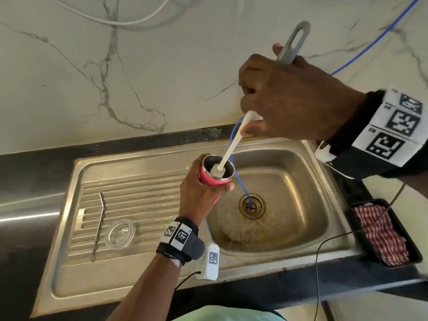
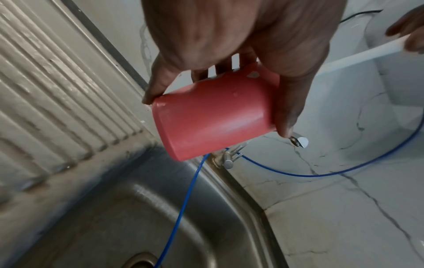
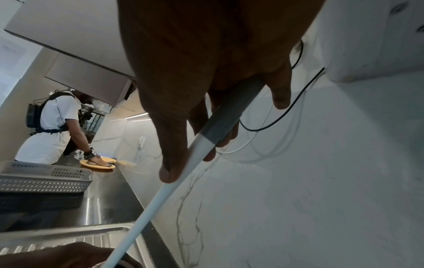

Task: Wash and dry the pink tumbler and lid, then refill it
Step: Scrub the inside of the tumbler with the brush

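Head view, left hand: low in the middle of the frame, the left hand (image 1: 203,195) is wrapped round the pink tumbler (image 1: 209,178), holding it over the sink (image 1: 289,242) basin with the mouth tipped up and to the right.
Left wrist view, grip: fingers on one side and thumb on the other grasp the tumbler's pink wall; the base points down toward the basin, and the grip looks firm enough to resist a twisting brush.
Brush head: the bristles of the bottle brush (image 1: 228,156) sit just inside the steel mouth, near the rim and not yet deep, I judge.
Right hand: upper right of the frame, the right hand (image 1: 289,98) is clenched round the brush's grey handle, its looped end poking out above the knuckles.
Doing it well: push the bristles to the bottom, rotate them against the wall, and hold the tumbler over the basin so drips fall there.
Watch out: the blue hose (image 1: 240,185) runs close behind the tumbler into the drain; keep the brush shaft clear of it.
Lid: the clear lid (image 1: 120,234) lies at lower left on the ribbed drainer beside the metal straw (image 1: 98,225), waiting its turn.
Far right: a checked cloth (image 1: 379,235) in a black tray, handy for drying.
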A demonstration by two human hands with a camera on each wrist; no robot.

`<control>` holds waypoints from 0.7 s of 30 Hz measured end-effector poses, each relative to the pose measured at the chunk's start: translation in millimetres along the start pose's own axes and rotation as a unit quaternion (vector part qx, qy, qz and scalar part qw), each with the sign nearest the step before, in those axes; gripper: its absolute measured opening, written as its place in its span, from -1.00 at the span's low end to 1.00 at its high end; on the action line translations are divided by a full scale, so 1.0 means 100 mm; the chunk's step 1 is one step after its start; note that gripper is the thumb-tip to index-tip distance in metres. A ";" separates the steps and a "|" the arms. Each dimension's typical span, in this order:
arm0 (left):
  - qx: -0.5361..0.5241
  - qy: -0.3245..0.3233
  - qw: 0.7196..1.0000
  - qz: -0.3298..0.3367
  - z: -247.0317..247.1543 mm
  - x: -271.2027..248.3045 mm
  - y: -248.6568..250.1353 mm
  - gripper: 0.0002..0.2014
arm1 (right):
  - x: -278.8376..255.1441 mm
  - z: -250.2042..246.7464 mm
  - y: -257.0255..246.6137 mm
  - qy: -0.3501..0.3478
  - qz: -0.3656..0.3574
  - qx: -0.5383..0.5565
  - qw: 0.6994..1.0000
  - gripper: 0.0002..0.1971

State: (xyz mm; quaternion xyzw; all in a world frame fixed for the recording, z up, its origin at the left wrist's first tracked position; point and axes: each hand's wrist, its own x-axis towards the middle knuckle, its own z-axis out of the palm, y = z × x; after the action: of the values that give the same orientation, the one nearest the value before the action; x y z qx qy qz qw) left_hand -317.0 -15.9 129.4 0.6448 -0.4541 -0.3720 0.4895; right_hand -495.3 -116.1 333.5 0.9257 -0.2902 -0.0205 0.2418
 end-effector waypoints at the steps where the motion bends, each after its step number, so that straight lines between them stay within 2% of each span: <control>1: -0.003 -0.001 1.000 0.001 0.00 0.01 0.02 -0.26 | 0.01 0.01 -0.02 -0.002 0.002 -0.001 1.000 -0.59; 5: -0.013 -0.009 1.000 0.020 0.06 0.05 0.13 -0.20 | 0.09 0.21 -0.32 -0.028 -0.014 -0.023 0.999 -0.71; 7: -0.016 -0.010 1.000 0.020 0.05 0.06 0.12 -0.21 | 0.09 0.21 -0.32 -0.018 -0.017 -0.027 0.999 -0.72; 13: 0.009 -0.014 1.000 0.010 -0.02 0.04 0.03 -0.23 | 0.08 -0.07 -0.03 0.018 0.012 0.022 1.000 -0.57; 18: 0.001 -0.031 0.999 0.031 0.06 0.03 0.14 -0.19 | 0.15 0.22 -0.29 -0.041 -0.009 -0.054 0.998 -0.78; 21: 0.012 -0.037 0.999 0.030 0.02 0.04 0.12 -0.20 | 0.13 0.11 -0.13 0.000 0.006 0.000 1.000 -0.69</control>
State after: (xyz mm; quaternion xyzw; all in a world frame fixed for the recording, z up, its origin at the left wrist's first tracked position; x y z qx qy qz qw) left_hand -320.0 -21.8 140.0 0.6229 -0.4952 -0.3752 0.4754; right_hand -479.5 -118.2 319.3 0.9240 -0.2954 -0.0191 0.2421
